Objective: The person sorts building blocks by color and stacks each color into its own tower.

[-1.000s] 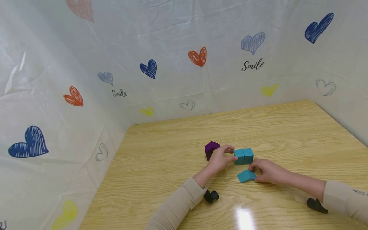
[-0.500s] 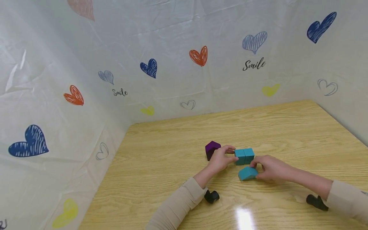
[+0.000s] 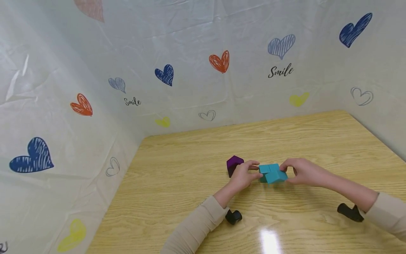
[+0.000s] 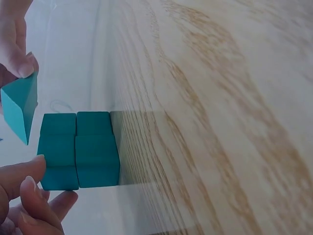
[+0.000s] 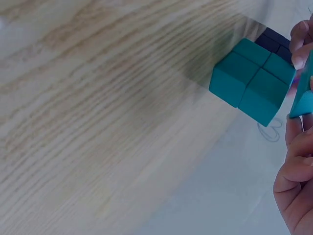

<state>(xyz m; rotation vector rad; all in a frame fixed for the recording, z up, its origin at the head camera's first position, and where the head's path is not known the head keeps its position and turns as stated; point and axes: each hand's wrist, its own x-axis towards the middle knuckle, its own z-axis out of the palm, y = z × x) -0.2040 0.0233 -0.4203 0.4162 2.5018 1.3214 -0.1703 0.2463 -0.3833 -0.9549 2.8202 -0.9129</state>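
Observation:
Two teal cubes (image 3: 267,168) stand side by side on the wooden table (image 3: 190,169). My left hand (image 3: 254,170) pinches their left end between index finger and thumb; its fingers (image 4: 27,188) show beside the teal cubes (image 4: 78,149). My right hand (image 3: 287,171) grips a third teal block (image 3: 276,176), raised off the table and tilted just in front of the pair. The left wrist view shows that block (image 4: 20,110) under a right fingertip. In the right wrist view it (image 5: 303,93) hangs close to the pair (image 5: 252,81).
A purple block (image 3: 234,163) stands just left of my left hand, also visible as the purple block (image 5: 274,41) behind the pair. White sheets printed with hearts (image 3: 219,62) wall the table at the back and both sides. Bare wood lies all around the blocks.
My right hand has picked the loose teal block up off the table and carried it away from me, up against the pair. The left hand has stayed put.

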